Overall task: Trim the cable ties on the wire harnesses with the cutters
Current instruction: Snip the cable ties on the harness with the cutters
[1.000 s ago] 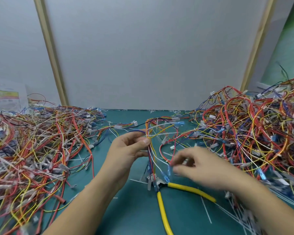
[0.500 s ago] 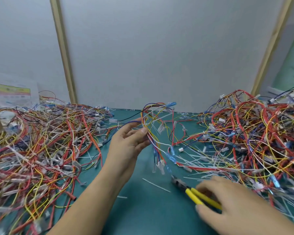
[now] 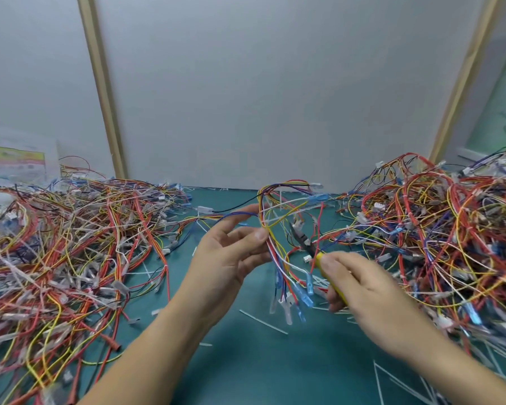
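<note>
My left hand [image 3: 231, 252] pinches a wire harness [image 3: 278, 226] of red, yellow, blue and white wires and holds it up above the green mat; its connectors hang down below my fingers. My right hand [image 3: 360, 285] grips the yellow-handled cutters [image 3: 307, 244]. Their dark jaws point up and left into the harness loop, just right of my left fingertips. I cannot make out the cable tie itself among the wires.
A big heap of harnesses [image 3: 70, 244] covers the left of the green mat [image 3: 246, 361], another heap [image 3: 438, 229] fills the right. Cut white tie ends [image 3: 263, 318] lie scattered in the middle and at the lower right. A grey wall panel stands behind.
My right hand let go of the harness, took the cutters off the mat and lifted them up to the harness. My left hand kept holding the harness raised.
</note>
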